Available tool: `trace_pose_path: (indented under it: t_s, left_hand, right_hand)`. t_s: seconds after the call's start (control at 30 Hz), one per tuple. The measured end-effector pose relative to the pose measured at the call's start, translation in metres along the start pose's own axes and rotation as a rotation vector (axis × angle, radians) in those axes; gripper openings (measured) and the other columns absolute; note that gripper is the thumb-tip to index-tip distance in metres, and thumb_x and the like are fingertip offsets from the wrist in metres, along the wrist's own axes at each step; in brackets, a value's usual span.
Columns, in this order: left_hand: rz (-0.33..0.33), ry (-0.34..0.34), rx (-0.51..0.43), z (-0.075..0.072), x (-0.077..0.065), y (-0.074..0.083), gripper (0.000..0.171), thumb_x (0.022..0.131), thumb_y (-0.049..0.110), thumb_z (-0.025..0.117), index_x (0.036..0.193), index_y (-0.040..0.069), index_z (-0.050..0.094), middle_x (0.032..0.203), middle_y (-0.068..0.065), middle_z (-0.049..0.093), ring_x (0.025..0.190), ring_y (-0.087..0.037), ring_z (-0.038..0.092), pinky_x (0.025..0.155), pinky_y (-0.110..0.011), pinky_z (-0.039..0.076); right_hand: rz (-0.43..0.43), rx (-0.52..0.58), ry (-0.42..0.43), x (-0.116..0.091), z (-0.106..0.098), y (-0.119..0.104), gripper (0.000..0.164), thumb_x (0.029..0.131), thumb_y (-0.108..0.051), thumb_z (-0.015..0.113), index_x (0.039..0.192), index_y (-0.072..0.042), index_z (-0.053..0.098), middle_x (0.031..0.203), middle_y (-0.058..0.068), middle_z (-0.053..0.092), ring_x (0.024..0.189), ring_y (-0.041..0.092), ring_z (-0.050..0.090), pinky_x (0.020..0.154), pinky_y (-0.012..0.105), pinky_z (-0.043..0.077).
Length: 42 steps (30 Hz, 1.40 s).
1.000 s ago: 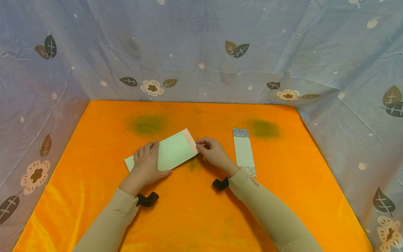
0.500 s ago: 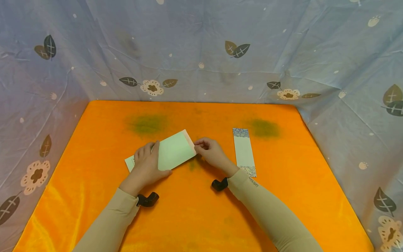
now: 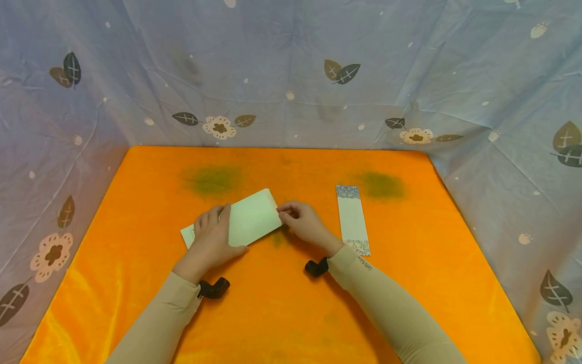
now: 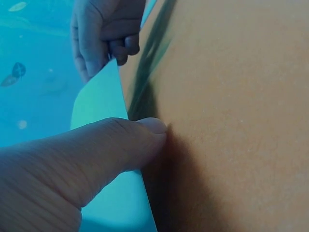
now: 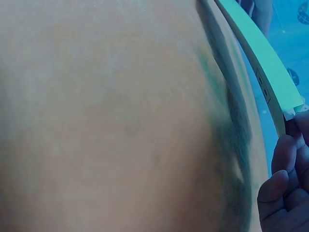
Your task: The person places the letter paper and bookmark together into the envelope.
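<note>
A long pale green paper envelope [image 3: 252,217] lies slantwise in the middle of the head view, with a narrow pinkish strip [image 3: 271,200] showing at its right end. My left hand [image 3: 211,240] spans the envelope's left part and grips it, the thumb at the near edge and fingers toward the far edge. At the right end, my right hand [image 3: 304,222] pinches the pinkish strip between thumb and curled fingers. The right wrist view shows a small white edge [image 5: 289,114] at the envelope's end beside the fingertips. The left hand hides part of the envelope.
A white paper strip [image 3: 352,220] with blue lace patterns at both ends lies to the right of the right hand. Orange cloth [image 3: 282,313] covers the table. Flowered blue-grey curtains [image 3: 273,60] stand round its back and sides.
The right hand has moved slightly left toward the envelope. The pinkish strip at the right end has become narrower, sliding into the envelope. The left hand has stayed in place.
</note>
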<state>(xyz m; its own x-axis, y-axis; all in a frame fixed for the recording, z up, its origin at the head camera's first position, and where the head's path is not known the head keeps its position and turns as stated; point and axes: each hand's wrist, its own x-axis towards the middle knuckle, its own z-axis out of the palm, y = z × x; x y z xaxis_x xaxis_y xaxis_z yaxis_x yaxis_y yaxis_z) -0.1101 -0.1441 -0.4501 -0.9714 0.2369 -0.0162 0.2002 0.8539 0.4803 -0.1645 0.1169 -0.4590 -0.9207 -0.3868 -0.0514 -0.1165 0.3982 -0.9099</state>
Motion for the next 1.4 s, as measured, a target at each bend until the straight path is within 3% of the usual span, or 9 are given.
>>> trace_pose_path:
  t_s: [0.57, 0.8, 1.07, 1.2, 1.4]
  left_hand:
    - [0.006, 0.003, -0.007, 0.000, 0.000, 0.000, 0.116, 0.070, 0.048, 0.083, 0.151, -0.003, 0.019, 0.147, -0.028, 0.022, 0.131, -0.047, 0.020, 0.107, -0.060, 0.009]
    - [0.007, 0.001, -0.003, 0.001, 0.000, -0.001, 0.116, 0.070, 0.048, 0.083, 0.152, -0.002, 0.018, 0.148, -0.028, 0.022, 0.130, -0.047, 0.021, 0.107, -0.060, 0.009]
    - [0.011, 0.001, -0.010, 0.001, -0.001, -0.002, 0.115, 0.071, 0.047, 0.082, 0.152, -0.002, 0.018, 0.148, -0.028, 0.022, 0.131, -0.047, 0.020, 0.107, -0.060, 0.009]
    - [0.014, 0.001, -0.014, 0.001, -0.001, -0.003, 0.115, 0.071, 0.047, 0.083, 0.152, -0.002, 0.018, 0.148, -0.028, 0.022, 0.131, -0.047, 0.019, 0.106, -0.060, 0.009]
    - [0.011, -0.002, -0.018, 0.002, -0.001, -0.002, 0.115, 0.071, 0.048, 0.082, 0.152, -0.002, 0.018, 0.148, -0.028, 0.022, 0.131, -0.047, 0.019, 0.107, -0.059, 0.008]
  right_hand:
    - [-0.021, -0.084, -0.005, 0.000, 0.004, -0.003, 0.022, 0.103, -0.017, 0.048, 0.111, -0.013, 0.068, 0.096, -0.002, 0.065, 0.088, 0.015, 0.060, 0.070, 0.030, 0.049]
    - [-0.004, -0.007, -0.028, -0.002, 0.000, -0.003, 0.022, 0.103, -0.018, 0.050, 0.114, -0.010, 0.067, 0.100, 0.002, 0.066, 0.089, 0.021, 0.060, 0.067, 0.028, 0.048]
    - [0.052, 0.048, 0.010, -0.004, -0.021, 0.001, 0.032, 0.100, -0.024, 0.055, 0.122, -0.001, 0.062, 0.106, 0.019, 0.064, 0.086, 0.036, 0.058, 0.067, 0.033, 0.048]
    - [0.090, 0.022, 0.060, -0.004, -0.037, 0.008, 0.035, 0.099, -0.030, 0.056, 0.123, -0.005, 0.062, 0.106, 0.014, 0.065, 0.089, 0.029, 0.060, 0.071, 0.037, 0.051]
    - [0.058, -0.080, 0.157, -0.012, -0.062, 0.017, 0.039, 0.097, -0.036, 0.060, 0.122, -0.006, 0.063, 0.101, 0.008, 0.067, 0.086, 0.024, 0.063, 0.068, 0.037, 0.054]
